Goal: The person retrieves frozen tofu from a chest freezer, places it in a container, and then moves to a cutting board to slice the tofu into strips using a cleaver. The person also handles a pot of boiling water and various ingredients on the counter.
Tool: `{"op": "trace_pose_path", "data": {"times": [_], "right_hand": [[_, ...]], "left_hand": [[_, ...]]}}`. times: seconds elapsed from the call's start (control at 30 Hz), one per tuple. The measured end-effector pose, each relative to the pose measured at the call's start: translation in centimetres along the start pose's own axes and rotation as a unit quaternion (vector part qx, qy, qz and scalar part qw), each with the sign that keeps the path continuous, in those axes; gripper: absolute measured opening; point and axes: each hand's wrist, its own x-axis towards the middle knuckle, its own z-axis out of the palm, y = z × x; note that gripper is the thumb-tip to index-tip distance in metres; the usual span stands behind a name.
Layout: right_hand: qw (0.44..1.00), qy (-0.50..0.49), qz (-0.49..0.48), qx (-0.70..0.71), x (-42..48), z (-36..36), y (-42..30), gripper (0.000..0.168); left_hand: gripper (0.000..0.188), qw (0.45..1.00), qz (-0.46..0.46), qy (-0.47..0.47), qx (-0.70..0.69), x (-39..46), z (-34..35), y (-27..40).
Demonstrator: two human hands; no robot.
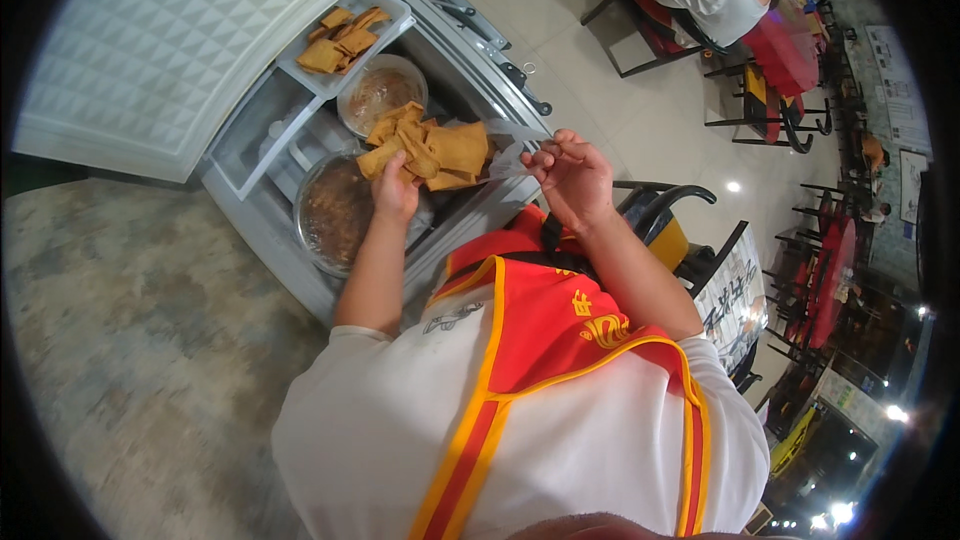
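Note:
My left hand (pixel 395 191) grips several flat pieces of brown dried tofu (pixel 457 148) above the open chest freezer. Around the right end of these pieces is a clear plastic bag (pixel 514 154), its edge pinched in the fingers of my right hand (pixel 574 176). More brown slices (pixel 341 41) lie in a white plastic tray (pixel 405 21) at the freezer's far end. Below the held pieces are a round covered bowl of pale food (pixel 381 94) and a larger film-covered bowl of dark brown food (pixel 335 211), partly hidden by my left forearm.
The quilted white freezer lid (pixel 150 45) stands raised at upper left. A white basket (pixel 244 165) sits inside the freezer (pixel 259 240). At my right are a black chair (pixel 667 202) and a small table (pixel 739 300). A person (pixel 712 4) sits at a red-covered table (pixel 784 52).

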Motion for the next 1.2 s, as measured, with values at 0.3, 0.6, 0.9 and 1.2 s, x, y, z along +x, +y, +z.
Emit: {"op": "trace_pose_path", "data": {"times": [0.3, 0.6, 0.9, 1.2], "right_hand": [[1.0, 0.005, -0.002, 0.01, -0.2, 0.0, 0.3, 0.006], [1.0, -0.003, 0.006, -0.003, -0.3, -0.2, 0.6, 0.006], [1.0, -0.019, 0.009, -0.005, -0.3, -0.5, 0.5, 0.006], [1.0, -0.016, 0.007, -0.005, -0.4, -0.4, 0.2, 0.008]], "left_hand": [[0.05, 0.998, -0.012, -0.007, -0.063, -0.4, 0.8, 1.7], [0.041, 0.986, 0.117, 0.017, -0.114, 1.1, 11.0, 11.8], [0.046, 0.946, 0.206, 0.204, -0.143, 12.5, 13.7, 16.8], [0.06, 0.959, 0.14, 0.224, 0.1, 11.1, 12.9, 16.7]]}}
